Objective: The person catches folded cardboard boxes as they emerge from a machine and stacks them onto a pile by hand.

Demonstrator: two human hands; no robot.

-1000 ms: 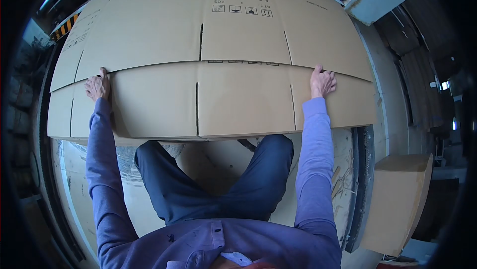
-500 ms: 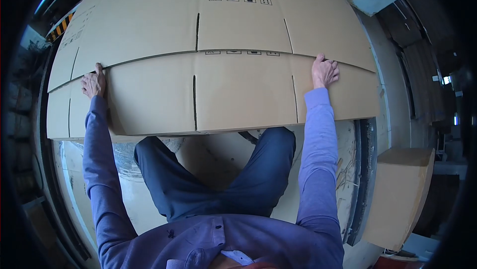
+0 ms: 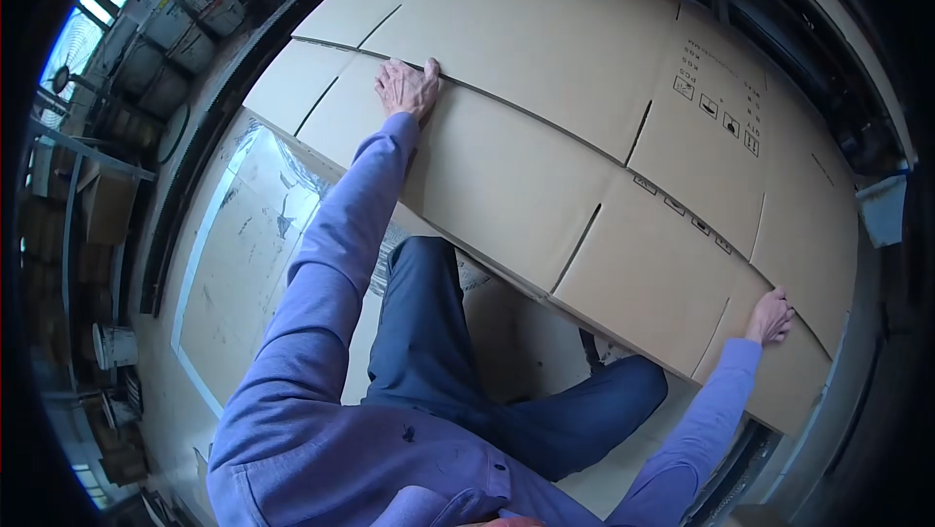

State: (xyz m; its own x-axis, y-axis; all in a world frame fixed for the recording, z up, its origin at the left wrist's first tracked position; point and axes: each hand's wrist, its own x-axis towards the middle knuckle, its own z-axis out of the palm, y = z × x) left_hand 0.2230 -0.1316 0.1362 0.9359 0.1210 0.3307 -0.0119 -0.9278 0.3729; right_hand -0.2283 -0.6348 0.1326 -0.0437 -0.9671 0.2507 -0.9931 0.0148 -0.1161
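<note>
A large flattened cardboard box (image 3: 526, 35) with printed symbols lies flat over a second flattened box (image 3: 497, 162), whose near strip shows in front of it. The upper one's near edge runs slantwise between my hands. My left hand (image 3: 407, 87) is closed at that edge on the left, its thumb on top and its fingers curled. Farther right along the same edge, my right hand (image 3: 772, 316) also grips the upper flattened box. Parts of the fingers of both hands are hidden from view.
My legs (image 3: 438, 332) are spread below the near edge of the cardboard. Several buckets (image 3: 190, 35) stand at the upper left, and a small carton (image 3: 109, 204) sits on a rack at the left. A dark machine frame (image 3: 779, 50) runs behind the cardboard.
The head view has turned to the left, so the cardboard now lies slantwise. Both hands keep their hold at the upper flattened box's near edge.
</note>
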